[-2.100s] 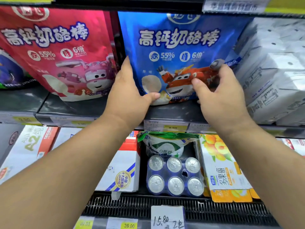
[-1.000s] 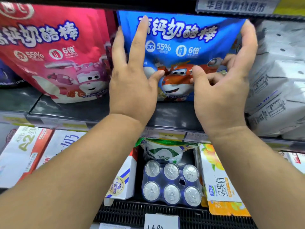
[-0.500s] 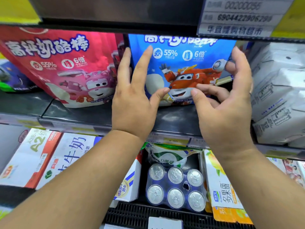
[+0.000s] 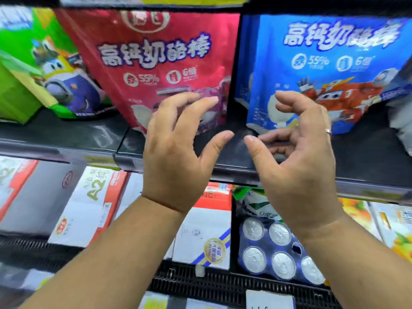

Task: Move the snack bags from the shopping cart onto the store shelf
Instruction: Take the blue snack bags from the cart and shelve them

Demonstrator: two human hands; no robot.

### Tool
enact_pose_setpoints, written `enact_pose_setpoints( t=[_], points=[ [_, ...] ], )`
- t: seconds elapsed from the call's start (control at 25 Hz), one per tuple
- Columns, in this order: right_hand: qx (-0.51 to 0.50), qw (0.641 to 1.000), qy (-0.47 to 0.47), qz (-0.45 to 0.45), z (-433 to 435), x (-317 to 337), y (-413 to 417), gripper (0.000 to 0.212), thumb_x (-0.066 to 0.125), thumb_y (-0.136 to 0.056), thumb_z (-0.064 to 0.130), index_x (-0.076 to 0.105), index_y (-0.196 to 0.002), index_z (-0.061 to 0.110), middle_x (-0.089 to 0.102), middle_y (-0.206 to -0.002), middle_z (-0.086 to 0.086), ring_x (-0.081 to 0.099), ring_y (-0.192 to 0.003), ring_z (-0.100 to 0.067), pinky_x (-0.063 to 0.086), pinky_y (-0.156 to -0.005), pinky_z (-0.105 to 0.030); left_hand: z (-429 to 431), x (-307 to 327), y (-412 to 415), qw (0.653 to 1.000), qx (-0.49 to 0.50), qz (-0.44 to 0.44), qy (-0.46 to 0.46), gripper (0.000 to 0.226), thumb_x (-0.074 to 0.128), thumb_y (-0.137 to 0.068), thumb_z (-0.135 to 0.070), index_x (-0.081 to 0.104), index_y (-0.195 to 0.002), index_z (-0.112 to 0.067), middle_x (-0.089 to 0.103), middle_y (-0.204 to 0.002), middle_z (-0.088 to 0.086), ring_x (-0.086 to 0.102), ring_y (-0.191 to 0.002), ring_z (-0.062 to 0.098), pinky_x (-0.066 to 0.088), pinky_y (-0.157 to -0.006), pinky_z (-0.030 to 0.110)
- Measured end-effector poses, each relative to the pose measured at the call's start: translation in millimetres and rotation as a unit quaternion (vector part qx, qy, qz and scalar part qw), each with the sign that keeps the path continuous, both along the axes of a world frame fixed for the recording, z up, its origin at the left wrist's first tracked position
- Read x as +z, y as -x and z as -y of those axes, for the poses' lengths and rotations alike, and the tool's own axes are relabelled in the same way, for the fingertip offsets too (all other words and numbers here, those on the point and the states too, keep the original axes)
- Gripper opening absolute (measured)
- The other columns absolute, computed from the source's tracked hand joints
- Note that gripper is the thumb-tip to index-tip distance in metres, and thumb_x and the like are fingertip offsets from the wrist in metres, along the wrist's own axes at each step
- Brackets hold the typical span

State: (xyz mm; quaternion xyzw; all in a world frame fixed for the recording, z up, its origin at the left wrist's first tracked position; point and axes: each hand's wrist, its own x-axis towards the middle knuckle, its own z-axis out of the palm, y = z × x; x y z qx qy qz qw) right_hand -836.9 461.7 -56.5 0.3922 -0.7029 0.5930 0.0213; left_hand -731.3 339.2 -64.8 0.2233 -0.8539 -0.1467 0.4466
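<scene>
Both hands have drawn back off the blue bag [image 4: 334,63], which stands upright on the dark, smooth shelf [image 4: 66,134]. Now the left hand [image 4: 176,152] and right hand [image 4: 301,157] hold nothing, fingers [image 4: 196,105] loosely curled and spread. Three glossy pouches line the shelf: green bag [image 4: 26,70], red bag [image 4: 156,59], blue bag. Five round silver can tops [image 4: 284,265] show below.

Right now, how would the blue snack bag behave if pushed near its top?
The blue snack bag is a tall soft pouch standing on its narrow base, so it would probably tip back if pushed high. Its glossy film suggests it flexes and may slip in a loose grip. It looks light for its size, though the contents are hidden.
</scene>
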Motion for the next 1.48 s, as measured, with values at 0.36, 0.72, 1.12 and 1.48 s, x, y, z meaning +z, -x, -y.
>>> enact_pose_setpoints(
  t=[0.36, 0.72, 1.12, 1.48],
  points=[
    [-0.06, 0.997, -0.029, -0.026, 82, 10, -32, 0.08, 0.077, -0.076, 0.017, 0.036, -0.144, 0.026, 0.039, -0.13, -0.001, 0.065, -0.083, -0.021, 0.057, -0.075, -0.032, 65, 1, -39, 0.998, 0.033, -0.047, -0.018, 0.063, 0.082, -0.077, -0.033, 0.051, -0.129, -0.018, 0.039, -0.14, 0.027, 0.032, -0.124, 0.009, 0.036, -0.112, 0.048],
    [-0.133, 0.99, -0.035, -0.014, 99, 3, -29, 0.09, 0.075, -0.074, 0.004, 0.028, -0.149, 0.025, 0.038, -0.125, 0.007, 0.059, -0.061, -0.015, 0.053, -0.074, -0.016, 105, 3, -1, 0.997, -0.071, 0.021, -0.032, 0.075, 0.081, -0.073, -0.016, 0.034, -0.131, -0.028, 0.035, -0.147, 0.023, 0.041, -0.136, 0.031, 0.03, -0.117, 0.026],
    [-0.11, 0.992, -0.057, -0.006, 104, -4, -31, 0.093, 0.078, -0.076, 0.008, 0.025, -0.151, 0.024, 0.031, -0.121, 0.023, 0.059, -0.061, -0.012, 0.056, -0.075, -0.022, 104, -1, -14, 0.992, -0.09, 0.034, -0.083, 0.085, 0.083, -0.079, -0.027, 0.036, -0.149, -0.021, 0.016, -0.159, 0.022, 0.034, -0.146, 0.033, 0.044, -0.113, 0.036],
    [-0.145, 0.988, -0.043, 0.02, 107, -6, -30, 0.088, 0.07, -0.081, 0.006, 0.022, -0.151, 0.031, 0.042, -0.133, -0.001, 0.064, -0.078, -0.014, 0.058, -0.08, -0.028, 106, 12, -4, 0.968, -0.109, 0.068, -0.216, 0.094, 0.08, -0.078, 0.0, 0.031, -0.152, -0.03, 0.031, -0.15, 0.009, 0.038, -0.1, -0.013, 0.026, -0.076, -0.015]
  ],
)
